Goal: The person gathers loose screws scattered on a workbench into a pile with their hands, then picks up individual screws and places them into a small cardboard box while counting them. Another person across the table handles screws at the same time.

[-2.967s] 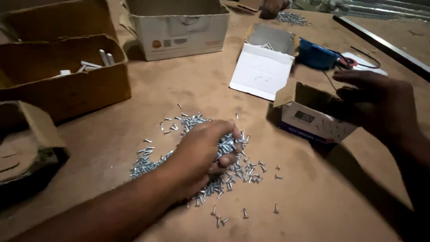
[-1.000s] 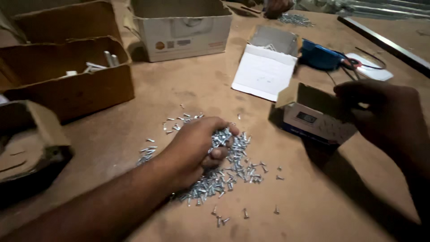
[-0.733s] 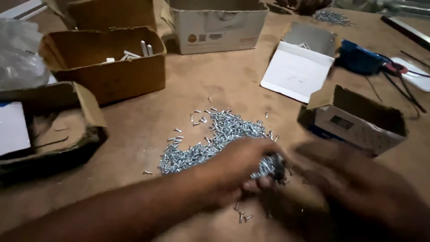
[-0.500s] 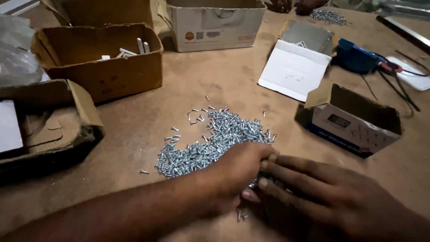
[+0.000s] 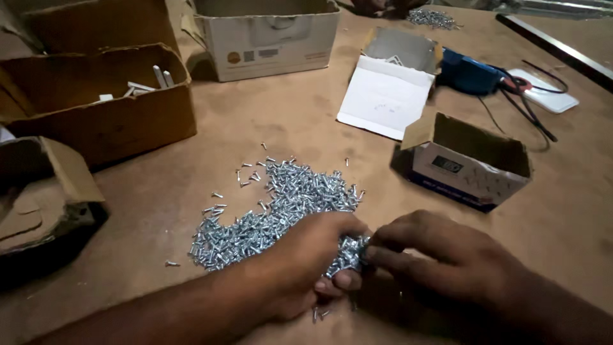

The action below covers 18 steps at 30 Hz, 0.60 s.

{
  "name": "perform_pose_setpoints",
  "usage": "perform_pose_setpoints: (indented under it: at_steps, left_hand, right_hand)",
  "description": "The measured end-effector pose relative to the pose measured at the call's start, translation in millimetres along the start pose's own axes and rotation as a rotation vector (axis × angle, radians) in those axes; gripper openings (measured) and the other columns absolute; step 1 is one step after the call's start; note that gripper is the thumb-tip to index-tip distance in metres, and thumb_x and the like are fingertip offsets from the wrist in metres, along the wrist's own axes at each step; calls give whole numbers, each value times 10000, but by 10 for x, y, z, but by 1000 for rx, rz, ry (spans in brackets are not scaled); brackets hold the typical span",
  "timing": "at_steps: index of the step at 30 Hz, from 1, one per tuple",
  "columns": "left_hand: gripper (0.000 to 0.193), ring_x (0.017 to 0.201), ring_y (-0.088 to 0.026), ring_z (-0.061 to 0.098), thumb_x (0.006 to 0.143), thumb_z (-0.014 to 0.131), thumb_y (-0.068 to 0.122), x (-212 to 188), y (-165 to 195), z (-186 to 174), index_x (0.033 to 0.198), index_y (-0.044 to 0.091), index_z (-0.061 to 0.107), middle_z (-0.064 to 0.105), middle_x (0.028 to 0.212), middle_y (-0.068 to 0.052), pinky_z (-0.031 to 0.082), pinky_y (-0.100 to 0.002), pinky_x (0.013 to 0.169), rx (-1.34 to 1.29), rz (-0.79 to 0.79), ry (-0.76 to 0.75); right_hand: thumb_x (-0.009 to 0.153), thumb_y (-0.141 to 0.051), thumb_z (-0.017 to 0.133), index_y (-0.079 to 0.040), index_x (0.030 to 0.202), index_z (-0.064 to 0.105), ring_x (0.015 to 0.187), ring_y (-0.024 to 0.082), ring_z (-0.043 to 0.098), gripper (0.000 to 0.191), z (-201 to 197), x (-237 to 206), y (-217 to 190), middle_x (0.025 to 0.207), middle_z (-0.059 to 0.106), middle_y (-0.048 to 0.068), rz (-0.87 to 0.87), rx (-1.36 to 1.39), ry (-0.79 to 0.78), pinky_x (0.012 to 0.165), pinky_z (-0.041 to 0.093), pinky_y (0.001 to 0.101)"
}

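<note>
Looking down from my head camera, I take the pile of small silver screws point(image 5: 281, 207) as my landmark. My left hand point(image 5: 306, 262) sits at its near right edge, fingers curled around a cupped handful of screws point(image 5: 348, 254) gathered from the pile; I judge the curl is there to keep the loose pieces from spilling back. My right hand point(image 5: 447, 262) lies just right of that handful, fingers bent and narrow, the fingertips point(image 5: 373, 252) touching the screws in my left palm, pinching at them as if to pick some out. Whether it actually grips any I cannot tell.

Right of the pile, a little beyond my right hand, stands the small open carton point(image 5: 469, 166) with its blue lower edge, mouth turned up and flap folded back, near enough for either hand. Farther behind the pile lies a white box point(image 5: 389, 89), opened flat, with a blue tool and black cable point(image 5: 485, 73) beside it. Left of the pile are brown cardboard boxes point(image 5: 96, 102), one holding white pieces. All of it rests on the brown table point(image 5: 191, 166).

Against the picture three seconds back, my right hand has left the small carton, which it was steadying then, and come across to meet my left. My left hand, pressed flat on the pile then, is now lifted at the pile's edge with its load.
</note>
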<state>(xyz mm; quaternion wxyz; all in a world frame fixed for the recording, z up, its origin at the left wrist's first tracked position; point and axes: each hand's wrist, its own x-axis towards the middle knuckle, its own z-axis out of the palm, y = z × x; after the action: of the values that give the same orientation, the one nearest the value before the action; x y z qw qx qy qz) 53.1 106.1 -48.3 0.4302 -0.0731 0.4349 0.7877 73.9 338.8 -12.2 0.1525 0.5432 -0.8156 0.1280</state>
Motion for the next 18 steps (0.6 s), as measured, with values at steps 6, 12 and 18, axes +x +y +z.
perform_pose_setpoints:
  at_steps: [6,12,18]
  left_hand:
    - [232,433,-94,444,951,502,215,0,67,-11,913,11,606,587,697,-91,252,-211,309,14,17,22]
    - [244,424,-77,428,932,484,214,-30,97,-18,899,15,623,591,692,-71,250,-218,306,51,86,62]
    - [227,425,-83,438,929,486,178,-31,100,-15,911,3,629,585,685,-77,257,-223,307,44,139,63]
  right_hand:
    - [963,-114,688,-55,1216,690,1105,220,713,259,-273,-109,173,1226,698,143,366,-53,232,926,609,327]
    - [1026,-25,709,-43,1149,705,1072,206,749,124,-572,-317,669,1174,727,154,669,-224,619,988,633,313]
    - [922,-14,738,-118,1240,764,1024,246,736,335,-505,-239,993,1216,754,120,1021,-220,425,882,599,391]
